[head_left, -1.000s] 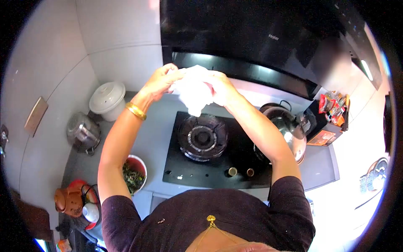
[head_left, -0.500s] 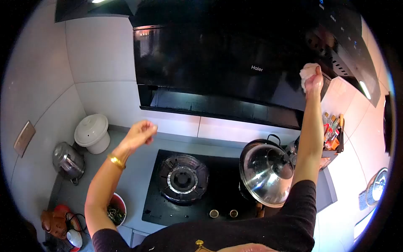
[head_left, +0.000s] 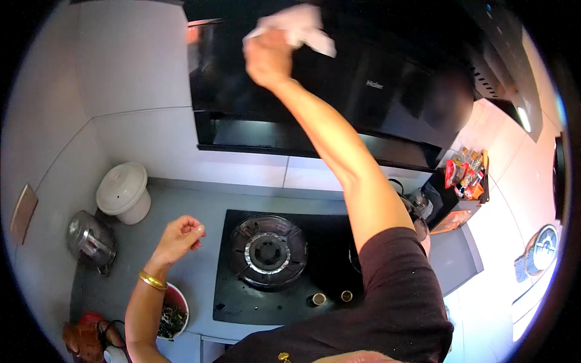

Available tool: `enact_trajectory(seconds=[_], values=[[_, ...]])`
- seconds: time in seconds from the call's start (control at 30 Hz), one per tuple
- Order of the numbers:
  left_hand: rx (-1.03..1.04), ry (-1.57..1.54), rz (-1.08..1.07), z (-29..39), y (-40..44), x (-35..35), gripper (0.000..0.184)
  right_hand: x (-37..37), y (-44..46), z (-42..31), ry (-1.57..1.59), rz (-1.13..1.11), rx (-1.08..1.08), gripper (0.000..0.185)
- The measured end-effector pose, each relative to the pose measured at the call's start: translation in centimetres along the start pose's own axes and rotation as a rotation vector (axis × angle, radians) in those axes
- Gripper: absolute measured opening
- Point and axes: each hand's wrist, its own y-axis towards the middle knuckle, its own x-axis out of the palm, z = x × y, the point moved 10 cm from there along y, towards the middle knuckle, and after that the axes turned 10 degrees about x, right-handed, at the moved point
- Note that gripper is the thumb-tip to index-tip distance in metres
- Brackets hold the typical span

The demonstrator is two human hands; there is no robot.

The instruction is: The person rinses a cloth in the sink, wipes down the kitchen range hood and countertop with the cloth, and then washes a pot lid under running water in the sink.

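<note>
Pressed to the upper left part of the black range hood (head_left: 339, 103), my right hand (head_left: 268, 59) holds a white cloth (head_left: 298, 25), blurred by motion. My left hand (head_left: 180, 239), with a gold bangle at its wrist, hangs over the counter left of the stove; its fingers are curled and nothing shows in them. Beneath that wrist stands a bowl with leafy greens (head_left: 172, 316). The black gas stove (head_left: 321, 260) has a bare left burner (head_left: 268, 251). My right arm hides most of the lidded pan on the stove's right side.
A white lidded pot (head_left: 124, 190) and a metal pot (head_left: 92, 239) stand at the back left of the counter. Brown clay ware (head_left: 82, 342) is at the lower left. On the right is a black box (head_left: 445, 199) with packets and bottles.
My right hand has swept the cloth from the hood's right end to its upper left. My left hand has moved slightly down and left. A second ago both hands held the cloth together.
</note>
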Motion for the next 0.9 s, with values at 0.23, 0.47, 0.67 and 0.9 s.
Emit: enact_trajectory(seconds=[0.23, 0.47, 0.67, 0.9], values=[[0.011, 0.05, -0.045, -0.3, -3.3, -1.6, 0.017, 11.8, 4.1, -11.0, 0.062, -0.514, -0.034, 0.04], [0.044, 0.088, -0.083, -1.4, -4.0, -2.7, 0.02, 0.0, 0.6, 0.9, 0.318, -0.34, -0.198, 0.035], [0.048, 0.063, -0.151, -2.3, -3.1, -3.1, 0.018, -7.0, -10.5, 11.4, -0.58, -0.557, -0.396, 0.039], [0.072, 0.044, -0.139, -3.6, -2.4, -3.9, 0.023, 2.1, -13.2, 2.2, -0.206, -0.567, -0.636, 0.037]])
